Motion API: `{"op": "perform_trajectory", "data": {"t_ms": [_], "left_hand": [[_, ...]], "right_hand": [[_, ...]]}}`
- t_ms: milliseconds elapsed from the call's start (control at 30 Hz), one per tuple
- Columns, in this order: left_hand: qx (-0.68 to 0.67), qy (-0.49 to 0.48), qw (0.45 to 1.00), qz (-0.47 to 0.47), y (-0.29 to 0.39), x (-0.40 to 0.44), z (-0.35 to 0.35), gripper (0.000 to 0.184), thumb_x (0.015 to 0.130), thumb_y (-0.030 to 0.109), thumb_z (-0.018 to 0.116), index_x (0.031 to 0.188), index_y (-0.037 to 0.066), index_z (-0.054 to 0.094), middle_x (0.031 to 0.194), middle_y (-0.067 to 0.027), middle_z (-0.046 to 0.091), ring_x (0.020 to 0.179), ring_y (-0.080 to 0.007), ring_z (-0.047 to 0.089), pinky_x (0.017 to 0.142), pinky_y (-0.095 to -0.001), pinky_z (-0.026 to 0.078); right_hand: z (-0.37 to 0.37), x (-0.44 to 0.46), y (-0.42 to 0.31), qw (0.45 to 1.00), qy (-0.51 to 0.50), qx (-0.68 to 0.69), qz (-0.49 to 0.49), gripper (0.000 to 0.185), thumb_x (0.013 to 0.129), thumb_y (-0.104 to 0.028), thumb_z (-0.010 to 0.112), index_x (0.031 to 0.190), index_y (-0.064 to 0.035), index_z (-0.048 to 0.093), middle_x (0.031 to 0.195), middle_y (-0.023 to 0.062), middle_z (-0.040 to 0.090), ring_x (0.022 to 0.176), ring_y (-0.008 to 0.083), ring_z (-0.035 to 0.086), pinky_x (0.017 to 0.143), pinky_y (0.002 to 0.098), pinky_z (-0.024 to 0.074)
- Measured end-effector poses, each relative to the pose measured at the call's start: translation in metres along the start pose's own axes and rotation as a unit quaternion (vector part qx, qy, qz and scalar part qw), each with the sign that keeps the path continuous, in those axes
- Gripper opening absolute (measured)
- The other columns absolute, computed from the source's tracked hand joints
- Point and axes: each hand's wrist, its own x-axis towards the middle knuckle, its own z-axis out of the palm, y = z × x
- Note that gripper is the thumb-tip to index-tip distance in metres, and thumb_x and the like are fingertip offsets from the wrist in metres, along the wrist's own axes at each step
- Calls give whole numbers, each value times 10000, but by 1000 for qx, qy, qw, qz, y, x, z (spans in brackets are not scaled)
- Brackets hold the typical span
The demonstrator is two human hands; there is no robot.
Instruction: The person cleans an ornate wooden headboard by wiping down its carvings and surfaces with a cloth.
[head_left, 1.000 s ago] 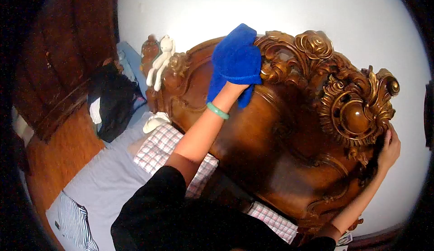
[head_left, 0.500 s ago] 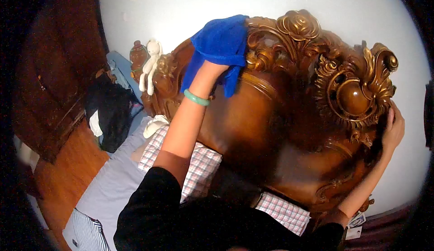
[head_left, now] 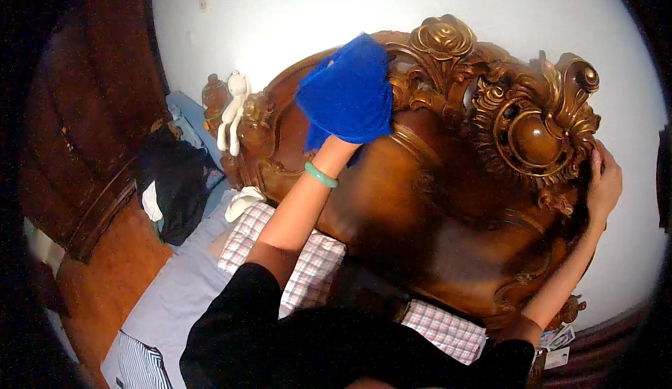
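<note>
A blue cloth (head_left: 346, 91) covers my left hand (head_left: 343, 141), hiding its fingers. It lies against the upper left part of a carved wooden headboard (head_left: 392, 200), just left of the gilded rose carving (head_left: 442, 37). A green bangle (head_left: 321, 175) circles my left wrist. Over at the headboard's right edge, my right hand (head_left: 605, 182) grips the wood beside a round gold-edged carving (head_left: 535, 140). Its fingers point up along the edge and are partly hidden.
A white plush rabbit (head_left: 233, 112) hangs on the headboard's left side. Below lie checked pillows (head_left: 313, 270) and a grey sheet (head_left: 164, 291). Dark clothing (head_left: 178, 186) is heaped on the left, near a dark wooden wardrobe (head_left: 91, 109). Cards (head_left: 558, 357) lie at lower right.
My left hand and the blue cloth have moved down and to the right across the headboard, off its top edge. My right hand stays at the right edge. The view has shifted slightly.
</note>
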Motion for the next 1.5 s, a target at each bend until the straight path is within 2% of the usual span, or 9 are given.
{"op": "perform_trajectory", "data": {"t_ms": [167,433,533,933,1000,1067,1167,1367,1500], "left_hand": [[105,11,991,84,0,1,-4,408,763,233,562,1127,49,574,1067,-149,594,1016,-323,532,887,-433,380],[18,-89,988,-121,31,45,-22,291,674,316,624,859,95,658,1042,-141,572,944,-344,495,844,-416,361],[35,18,999,-34,28,37,-8,320,643,338,646,843,89,640,1194,-149,448,1061,-349,395,900,-426,328],[-83,66,991,-86,32,-7,-15,315,731,266,616,980,74,633,1122,-154,532,994,-309,501,903,-455,386],[-393,82,841,-362,37,-54,-20,267,759,211,597,988,74,595,1024,-123,544,948,-278,511,848,-415,414],[-631,78,528,-563,44,-87,-29,225,788,156,578,997,73,557,926,-93,556,902,-247,520,793,-374,443],[-701,155,269,-642,61,-66,-85,283,920,296,408,1016,58,526,974,-118,561,874,-276,535,798,-399,461],[-801,97,165,-568,78,-75,-121,533,927,395,370,1266,-9,445,1287,-183,478,1149,-347,465,1020,-487,332],[-744,76,399,-531,71,-64,-101,471,912,354,391,1208,-3,473,1223,-172,501,1098,-346,476,974,-480,341]], "right_hand": [[0,-2,-4,1000,23,-7,0,405,902,-402,464,1106,-92,628,1073,110,632,990,306,574,875,375,427],[1,-1,-5,1000,18,-2,17,415,889,-423,478,1089,-95,634,1055,113,636,998,303,564,883,372,415],[-3,-3,-7,1000,8,-4,17,438,885,-445,471,1084,-91,636,1062,119,634,1004,309,564,887,376,411],[-5,-1,-13,999,27,-17,17,498,867,-505,466,1061,-85,649,990,149,647,912,355,590,828,410,437],[-8,-1,-16,999,23,-14,21,480,869,-493,473,1050,-87,654,978,146,650,911,352,590,821,408,439],[-7,-1,-16,999,32,-15,16,466,869,-481,479,1045,-87,656,974,145,651,911,347,591,822,404,440],[-8,-1,-15,999,29,-10,14,438,870,-457,490,1041,-90,658,971,138,654,912,339,591,822,398,442],[-3,-1,-12,1000,18,6,20,419,880,-435,476,1065,-101,648,1015,128,643,945,332,575,843,400,431],[-9,-1,-17,1000,-6,3,25,445,884,-444,461,1085,-87,635,1054,138,629,978,325,563,866,400,417]]}}
